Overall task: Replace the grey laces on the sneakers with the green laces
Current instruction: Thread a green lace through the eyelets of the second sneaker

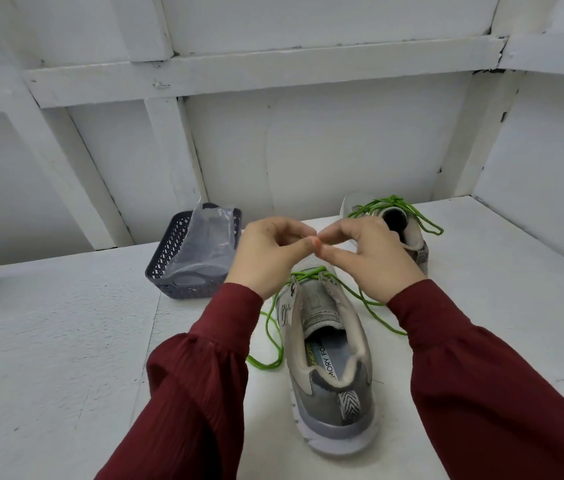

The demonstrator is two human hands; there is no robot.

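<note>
In the middle of the frame the fingers (303,242) of the left hand (266,258) curl in and meet those of the right hand (370,261) tip to tip, thumbs pressed to forefingers. No lace shows between the tips, so I cannot tell whether they pinch anything or merely touch. Directly below them stands the near sneaker (329,375), heel toward the bottom of the frame, toe hidden under the hands. A green lace (311,271) crosses its upper eyelets, and its two loose ends trail off to either side onto the worktop (65,341), one looping down at lower left of the shoe, the other running out under the right wrist. No bow shows on this shoe, so it looks threaded but not yet tied, or perhaps only partly laced; the lower rows are covered. Beyond the right hand, toward upper right, the far sneaker (412,240) carries a second green lace (394,202) gathered in what looks like a knot at its top, so that one seems finished. No grey laces are visible anywhere. To the left of the hands a dark basket (169,268) holds a crumpled clear plastic bag (211,237). Dark red sleeves (204,375) come in from the bottom corners, and white boarded wall fills the upper half
</note>
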